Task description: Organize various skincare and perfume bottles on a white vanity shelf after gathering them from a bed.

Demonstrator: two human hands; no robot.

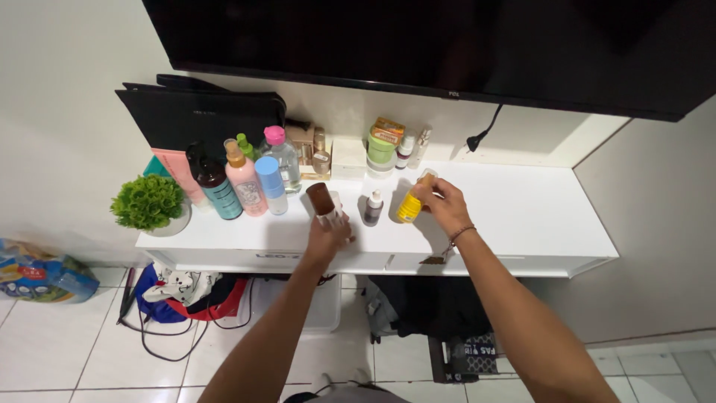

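My left hand (327,235) grips a white bottle with a brown cap (321,200), standing on the white shelf (522,216). My right hand (441,203) holds a yellow bottle (409,205), tilted, its base near the shelf top. Between the two hands stands a small dark dropper bottle with a white cap (373,209), untouched.
At the shelf's left stand a green plant (148,202), a teal bottle (216,186), a pink bottle (245,183), a blue bottle (271,183) and a clear pink-capped bottle (282,157). Jars and small bottles line the back wall. A dark screen (447,45) hangs above. Clothes and cables lie on the floor.
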